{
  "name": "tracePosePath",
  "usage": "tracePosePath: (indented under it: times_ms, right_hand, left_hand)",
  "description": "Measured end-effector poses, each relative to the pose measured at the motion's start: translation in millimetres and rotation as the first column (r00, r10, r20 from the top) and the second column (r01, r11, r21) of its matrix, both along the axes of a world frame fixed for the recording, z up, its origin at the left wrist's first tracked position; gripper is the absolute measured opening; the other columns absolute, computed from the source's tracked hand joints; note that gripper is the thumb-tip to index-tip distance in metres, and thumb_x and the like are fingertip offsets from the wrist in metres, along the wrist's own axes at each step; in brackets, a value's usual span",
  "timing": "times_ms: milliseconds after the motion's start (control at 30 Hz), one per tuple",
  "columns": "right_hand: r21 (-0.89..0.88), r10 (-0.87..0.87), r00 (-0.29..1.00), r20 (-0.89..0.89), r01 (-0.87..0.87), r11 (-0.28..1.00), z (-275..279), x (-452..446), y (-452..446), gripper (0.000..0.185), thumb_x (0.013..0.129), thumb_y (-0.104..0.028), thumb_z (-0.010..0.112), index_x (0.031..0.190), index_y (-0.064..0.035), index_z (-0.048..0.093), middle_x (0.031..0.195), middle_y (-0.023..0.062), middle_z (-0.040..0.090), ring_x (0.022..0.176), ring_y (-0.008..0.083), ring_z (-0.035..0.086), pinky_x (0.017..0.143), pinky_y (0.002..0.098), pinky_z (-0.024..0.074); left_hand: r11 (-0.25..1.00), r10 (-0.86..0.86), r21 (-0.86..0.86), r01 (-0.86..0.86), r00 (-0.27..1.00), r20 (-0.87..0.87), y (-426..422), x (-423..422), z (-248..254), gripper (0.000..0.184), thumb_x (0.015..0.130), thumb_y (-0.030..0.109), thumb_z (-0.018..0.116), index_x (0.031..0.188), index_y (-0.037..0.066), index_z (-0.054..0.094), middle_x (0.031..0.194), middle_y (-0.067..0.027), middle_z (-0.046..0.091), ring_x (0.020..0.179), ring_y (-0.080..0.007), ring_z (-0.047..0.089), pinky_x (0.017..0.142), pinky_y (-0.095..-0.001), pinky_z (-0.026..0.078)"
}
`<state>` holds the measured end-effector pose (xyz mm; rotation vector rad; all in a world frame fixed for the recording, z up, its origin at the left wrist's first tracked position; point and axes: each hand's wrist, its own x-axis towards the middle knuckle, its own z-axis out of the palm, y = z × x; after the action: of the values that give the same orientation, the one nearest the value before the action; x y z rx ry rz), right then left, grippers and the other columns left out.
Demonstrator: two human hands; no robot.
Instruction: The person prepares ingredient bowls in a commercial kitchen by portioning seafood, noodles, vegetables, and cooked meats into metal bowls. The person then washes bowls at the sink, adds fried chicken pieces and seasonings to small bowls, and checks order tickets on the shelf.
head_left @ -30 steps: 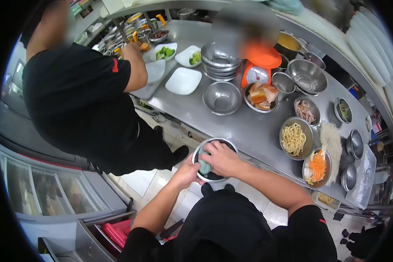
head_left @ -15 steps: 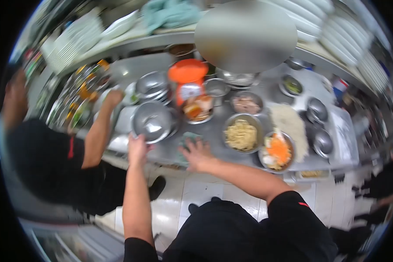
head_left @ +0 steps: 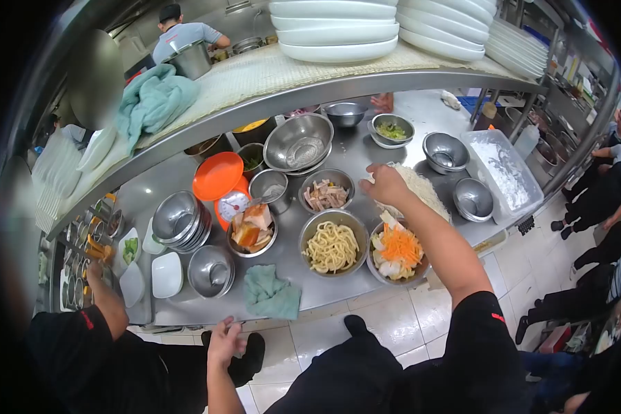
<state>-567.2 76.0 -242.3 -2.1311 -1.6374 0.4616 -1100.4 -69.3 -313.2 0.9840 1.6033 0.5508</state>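
The right hand (head_left: 385,185) is hovering beside the left end of the pale dry noodles (head_left: 424,193) on the far side of the steel counter (head_left: 338,290); thumb and forefinger are standing apart, and nothing held is showing. Contact with the strands is not being shown clearly; I cannot tell. The left hand (head_left: 224,343) is hanging short of the near edge, its fingers loosely curled around nothing visible.

Main hazard, in my judgement: the right forearm is crossing above the right side of the carrot bowl (head_left: 422,268), which is sitting close to the near edge; a low elbow could be knocking it off. The meat bowl (head_left: 328,175) and yellow-noodle bowl (head_left: 361,231) are crowding the hand's left, so a careless sweep could be tipping either. The green cloth (head_left: 272,290) is lying at the near edge and could be slipping floorward if snagged.
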Motion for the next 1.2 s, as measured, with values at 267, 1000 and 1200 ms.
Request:
tracePosePath:
  times_ms: [267,1000,1200]
  right_hand:
    - [0.077,-0.088,0.993,-0.083,0.094,0.993,-69.8,42.7,143.0,0.096,0.083,-0.034,0.071,0.153,-0.0006,0.013,0.111,0.0315,0.063,0.106,0.0444,0.062,0.094,0.0466,0.0492]
    - [0.584,0.339,0.903,-0.263,-0.131,0.801,-2.4,30.6,180.2,0.027,0.080,-0.013,0.070,0.104,-0.0023,0.064,0.094,0.0109,0.067,0.081,0.0195,0.062,0.077,0.0326,0.0492]
    - [0.553,0.816,0.565,0.122,-0.721,0.417,59.3,-140.5,100.6,0.034,0.066,-0.008,0.081,0.094,-0.0058,0.062,0.087,0.0095,0.059,0.078,0.0245,0.063,0.069,0.0350,0.0508]
  left_hand:
    - [0.973,0.125,-0.185,-0.135,0.990,-0.065,-26.7,11.3,-3.3,0.050,0.096,0.021,0.060,0.136,-0.003,0.044,0.098,-0.0125,0.064,0.063,-0.0179,0.066,0.053,-0.0291,0.056]
    - [0.826,0.366,-0.411,-0.386,0.922,-0.129,-119.3,29.7,-39.7,0.056,0.095,0.030,0.060,0.139,-0.001,0.045,0.114,-0.0172,0.062,0.085,-0.0252,0.070,0.068,-0.0339,0.058]
    - [0.924,0.272,-0.268,-0.272,0.962,-0.036,-104.3,19.8,-45.4,0.064,0.094,0.036,0.062,0.142,-0.001,0.042,0.115,-0.0181,0.064,0.083,-0.0209,0.070,0.068,-0.0318,0.057]
